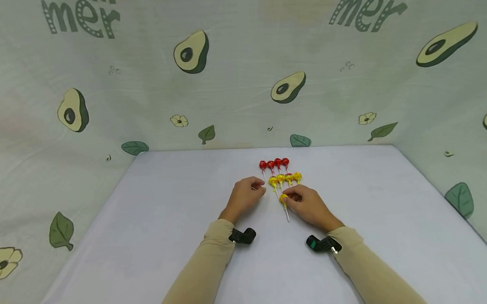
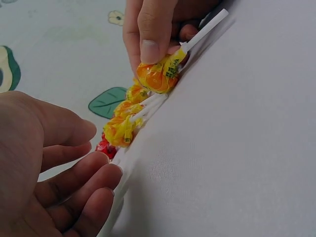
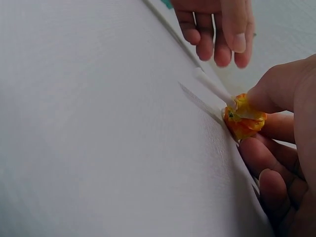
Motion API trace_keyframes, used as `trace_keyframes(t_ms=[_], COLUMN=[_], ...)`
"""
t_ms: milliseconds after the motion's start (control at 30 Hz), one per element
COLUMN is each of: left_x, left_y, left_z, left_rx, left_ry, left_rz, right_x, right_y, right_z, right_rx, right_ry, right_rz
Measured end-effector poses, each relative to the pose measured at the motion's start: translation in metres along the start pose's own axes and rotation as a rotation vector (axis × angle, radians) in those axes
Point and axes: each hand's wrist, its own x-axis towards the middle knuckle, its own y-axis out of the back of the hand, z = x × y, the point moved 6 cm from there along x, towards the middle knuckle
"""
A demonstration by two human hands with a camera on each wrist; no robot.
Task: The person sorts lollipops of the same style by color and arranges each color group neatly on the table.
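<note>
My right hand [image 1: 309,207] pinches a yellow-wrapped lollipop [image 1: 283,199] by its head, between thumb and fingers; its white stick points toward me. In the left wrist view the held lollipop [image 2: 159,76] shows orange patches and green print on its wrapper. Just beyond it lies a row of several yellow lollipops [image 1: 281,178], heads side by side. A row of several red lollipops [image 1: 278,162] sits farther back, their sticks partly hidden behind the yellow heads. To the left of both rows, my left hand [image 1: 245,198] hovers with loosely bent fingers and nothing in them.
A white cloth covers the table [image 1: 181,228] under the lollipops. Behind it hangs a pale curtain [image 1: 232,97] printed with avocados, leaves and flowers. Each wrist wears a black camera band, one on the left [image 1: 242,236] and one on the right [image 1: 323,243].
</note>
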Motion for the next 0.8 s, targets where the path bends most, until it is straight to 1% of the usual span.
trace_keyframes(t_ms=[167, 400, 633, 800], left_x=[-0.006, -0.01, -0.015, -0.018], left_y=[0.0, 0.003, 0.007, 0.01], left_z=[-0.001, -0.001, -0.006, -0.01], left_rx=[0.004, 0.008, 0.015, 0.001], left_ry=[0.004, 0.001, 0.016, 0.018], left_rz=[0.001, 0.019, 0.02, 0.027], right_x=[0.0, 0.001, 0.002, 0.001], right_y=[-0.001, 0.002, -0.001, -0.001], right_z=[0.003, 0.002, 0.0, 0.001], right_rx=[-0.008, -0.012, -0.014, -0.025], right_ry=[-0.006, -0.021, -0.011, -0.005], right_rz=[-0.006, -0.002, -0.039, -0.031])
